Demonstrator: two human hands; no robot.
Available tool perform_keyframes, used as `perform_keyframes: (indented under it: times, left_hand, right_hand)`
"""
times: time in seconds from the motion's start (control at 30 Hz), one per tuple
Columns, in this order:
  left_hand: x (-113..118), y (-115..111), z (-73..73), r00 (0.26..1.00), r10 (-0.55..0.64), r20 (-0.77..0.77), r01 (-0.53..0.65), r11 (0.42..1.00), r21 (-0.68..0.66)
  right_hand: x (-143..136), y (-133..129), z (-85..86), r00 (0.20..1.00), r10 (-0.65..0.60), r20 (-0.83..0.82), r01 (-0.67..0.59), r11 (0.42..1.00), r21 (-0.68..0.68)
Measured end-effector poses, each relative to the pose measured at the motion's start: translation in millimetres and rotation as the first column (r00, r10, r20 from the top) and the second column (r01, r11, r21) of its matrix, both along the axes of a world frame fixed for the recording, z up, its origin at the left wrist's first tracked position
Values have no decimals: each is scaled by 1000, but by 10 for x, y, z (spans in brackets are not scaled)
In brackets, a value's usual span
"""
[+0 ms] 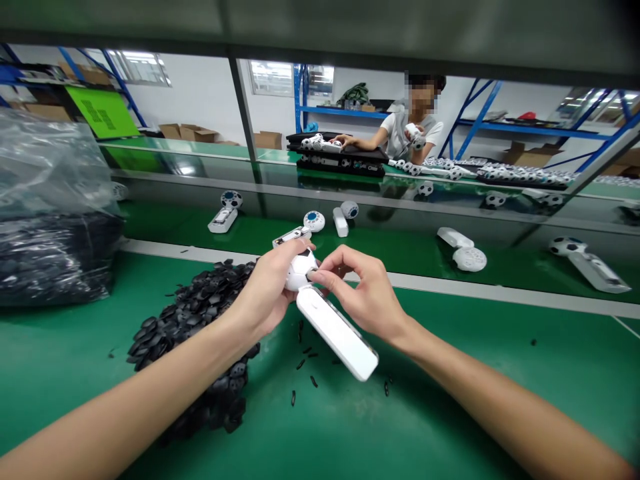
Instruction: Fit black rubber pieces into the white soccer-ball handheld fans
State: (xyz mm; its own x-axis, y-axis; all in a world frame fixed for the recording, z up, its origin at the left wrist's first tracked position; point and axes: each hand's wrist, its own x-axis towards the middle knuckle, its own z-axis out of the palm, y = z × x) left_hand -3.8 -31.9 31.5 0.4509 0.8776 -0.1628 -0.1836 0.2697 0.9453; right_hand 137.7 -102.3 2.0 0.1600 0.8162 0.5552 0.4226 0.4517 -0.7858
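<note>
My left hand [267,283] is closed around the ball-shaped head of a white device with a soccer-ball head [336,332], whose long handle slants down to the right. The ball is white with black patches. My right hand [363,290] presses thumb and forefinger together against the right side of the ball; what sits between the fingertips is too hidden to name. Left of and below my left hand lies a heap of small black plastic pieces [195,313]. Several thin black slivers [313,381] are scattered on the green tabletop [440,427] under the device.
Beyond a pale edge strip, a green belt [400,247] carries several similar devices [463,250]. A clear bag of black pieces [53,253] stands at the left. Across the belt, a co-worker [407,130] holds a device beside stacked black trays [340,160]. An overhead panel [320,30] spans the top.
</note>
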Motion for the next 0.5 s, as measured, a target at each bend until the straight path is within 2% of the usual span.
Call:
perform_keyframes:
  times: [0.13, 0.27, 0.37, 0.5]
  left_hand:
    - [-14, -33, -2, 998, -18, -59, 25, 993, 113]
    - [-30, -51, 1, 996, 21, -86, 3, 965, 263]
    - [-20, -73, 22, 997, 22, -78, 0, 961, 275]
    - [0, -117, 60, 997, 51, -60, -31, 954, 297]
  right_hand:
    - [9, -40, 45, 999, 46, -7, -46, 998, -52]
    - [2, -48, 69, 985, 80, -150, -102, 984, -147]
    - [16, -51, 94, 965, 96, -242, -150, 966, -212]
    - [68, -62, 183, 982, 80, -172, -122, 960, -250]
